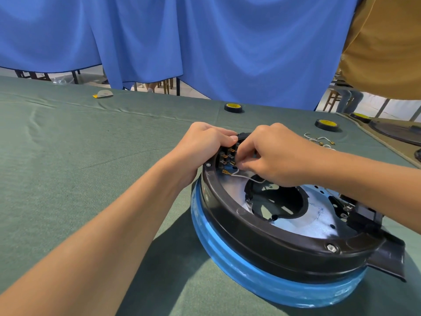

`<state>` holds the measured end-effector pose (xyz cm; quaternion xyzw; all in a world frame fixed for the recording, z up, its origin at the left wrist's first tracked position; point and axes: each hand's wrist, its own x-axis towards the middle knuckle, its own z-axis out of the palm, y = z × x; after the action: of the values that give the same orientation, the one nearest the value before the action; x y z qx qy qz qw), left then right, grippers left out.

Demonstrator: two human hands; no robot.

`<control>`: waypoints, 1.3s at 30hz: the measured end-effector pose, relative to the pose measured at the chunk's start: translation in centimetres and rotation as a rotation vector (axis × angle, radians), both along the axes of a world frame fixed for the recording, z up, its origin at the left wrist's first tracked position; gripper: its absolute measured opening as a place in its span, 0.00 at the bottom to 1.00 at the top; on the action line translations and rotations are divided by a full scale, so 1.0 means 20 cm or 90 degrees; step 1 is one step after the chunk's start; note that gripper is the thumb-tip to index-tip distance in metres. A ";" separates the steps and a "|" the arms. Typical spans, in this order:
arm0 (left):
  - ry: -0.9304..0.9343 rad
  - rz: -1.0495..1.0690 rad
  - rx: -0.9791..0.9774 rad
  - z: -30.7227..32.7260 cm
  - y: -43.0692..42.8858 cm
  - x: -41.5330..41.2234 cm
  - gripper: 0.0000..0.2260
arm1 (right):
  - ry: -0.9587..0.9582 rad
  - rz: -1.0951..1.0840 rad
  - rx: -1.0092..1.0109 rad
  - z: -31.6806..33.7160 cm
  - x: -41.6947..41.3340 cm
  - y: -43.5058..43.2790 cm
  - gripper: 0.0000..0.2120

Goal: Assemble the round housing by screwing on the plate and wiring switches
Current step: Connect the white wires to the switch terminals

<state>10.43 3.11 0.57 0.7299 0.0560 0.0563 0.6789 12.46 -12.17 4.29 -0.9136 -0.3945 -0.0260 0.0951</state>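
Housing point(250, 238), a black ring on a blue-wrapped base, sits on the green table point(91, 156), right of centre and near the person. A shiny plate point(319, 215) with a large middle hole lies inside the ring, and a screw point(331, 247) shows on the near rim.

At the far left of the rim a switch point(225, 153) with brass tabs stands inside the ring. The left hand point(205, 142) grips the housing there, fingers curled over the rim and thumb lying along its top edge. The right hand point(278, 156) reaches in from the right, fingertips pinching a white wire point(243, 177) right at the switch tabs. The wire trails back over the plate, and one brass terminal hangs free just below the switch.

Loose wires point(319, 140) lie on the table beyond the right forearm. Two tape rolls point(233, 107) point(327, 125) rest farther back, well apart. A blue curtain point(205, 42) hangs behind the table, and a person in a tan shirt point(387, 42) stands at the upper right.
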 end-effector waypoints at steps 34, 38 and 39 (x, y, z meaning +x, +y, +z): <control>0.001 0.007 -0.034 0.00 -0.01 -0.01 0.13 | -0.413 0.287 -0.130 -0.06 0.02 -0.08 0.08; 0.001 0.007 -0.041 0.01 -0.01 -0.01 0.13 | -0.399 0.277 -0.136 -0.06 0.02 -0.07 0.07; 0.000 0.005 -0.042 0.01 -0.01 -0.01 0.13 | -0.393 0.270 -0.146 -0.06 0.02 -0.07 0.07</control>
<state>10.13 2.82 0.70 0.7068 0.0607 0.0575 0.7025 12.81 -13.48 3.02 -0.7658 -0.5846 -0.2355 -0.1275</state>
